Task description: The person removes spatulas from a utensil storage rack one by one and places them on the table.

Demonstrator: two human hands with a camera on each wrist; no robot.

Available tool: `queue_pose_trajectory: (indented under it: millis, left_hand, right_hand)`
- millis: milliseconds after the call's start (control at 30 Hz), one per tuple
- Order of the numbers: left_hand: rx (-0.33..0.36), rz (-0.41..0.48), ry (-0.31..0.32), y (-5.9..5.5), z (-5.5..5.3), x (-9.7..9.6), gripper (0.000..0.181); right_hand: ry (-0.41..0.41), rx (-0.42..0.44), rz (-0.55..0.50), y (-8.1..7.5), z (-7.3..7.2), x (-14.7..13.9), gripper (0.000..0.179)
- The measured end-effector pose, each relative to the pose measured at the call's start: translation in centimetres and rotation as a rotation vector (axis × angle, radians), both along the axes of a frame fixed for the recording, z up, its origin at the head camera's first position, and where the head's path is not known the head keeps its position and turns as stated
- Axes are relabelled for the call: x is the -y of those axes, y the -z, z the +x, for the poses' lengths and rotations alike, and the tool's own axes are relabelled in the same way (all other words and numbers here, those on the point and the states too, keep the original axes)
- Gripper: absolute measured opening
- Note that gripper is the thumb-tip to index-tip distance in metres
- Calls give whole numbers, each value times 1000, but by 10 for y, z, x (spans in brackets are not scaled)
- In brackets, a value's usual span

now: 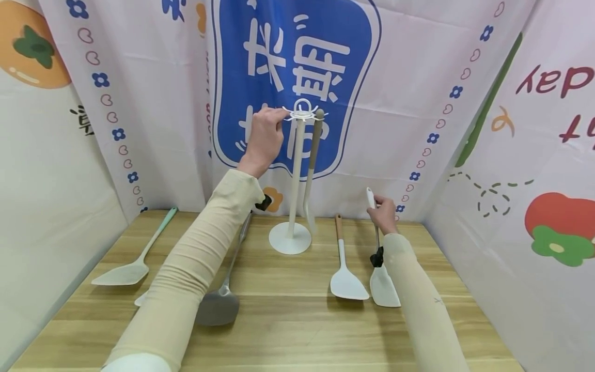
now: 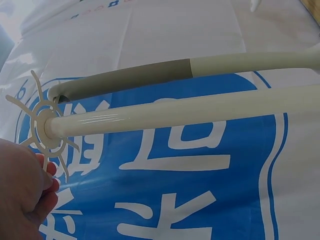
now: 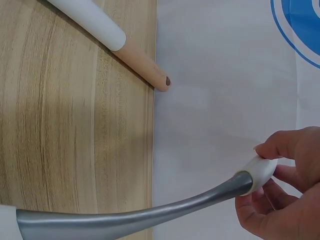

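A white utensil rack (image 1: pixel 296 181) stands upright at the back of the table, with a ring of hooks on top. My left hand (image 1: pixel 266 135) pinches one of these hooks (image 2: pixel 46 162) between thumb and fingers. From another hook hangs a utensil with a grey-brown handle (image 1: pixel 315 142) and a pale lower part. At the right, my right hand (image 1: pixel 385 214) grips the white handle end of a spatula (image 1: pixel 384 290). Its grey metal shaft (image 3: pixel 135 220) shows in the right wrist view, and the handle end is raised above the tabletop.
A white turner with a wooden handle (image 1: pixel 348 284) lies just left of the held spatula. Left of the rack are a metal wok turner (image 1: pixel 220 306), a green-handled spatula (image 1: pixel 124 274) and a pale piece (image 1: pixel 141 298) mostly behind my left sleeve. Printed curtains (image 1: pixel 418 77) enclose the wooden table (image 1: pixel 279 330).
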State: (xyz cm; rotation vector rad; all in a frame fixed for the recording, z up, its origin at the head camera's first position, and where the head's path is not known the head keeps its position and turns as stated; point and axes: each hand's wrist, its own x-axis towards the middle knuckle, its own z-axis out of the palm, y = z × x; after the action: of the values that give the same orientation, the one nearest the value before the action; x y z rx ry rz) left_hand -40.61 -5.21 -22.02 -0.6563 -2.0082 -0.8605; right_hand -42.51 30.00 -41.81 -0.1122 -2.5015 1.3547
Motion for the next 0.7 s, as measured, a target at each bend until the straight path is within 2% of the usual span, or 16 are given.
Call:
queue_pose_trajectory:
  millis: [267, 700]
  left_hand:
    - [0, 3, -3, -1, 0, 0, 28]
    - [4, 8, -3, 0, 1, 1, 31]
  right_hand:
    - [-11, 15, 12, -2, 1, 4, 59]
    - [11, 65, 38, 9, -2, 5, 56]
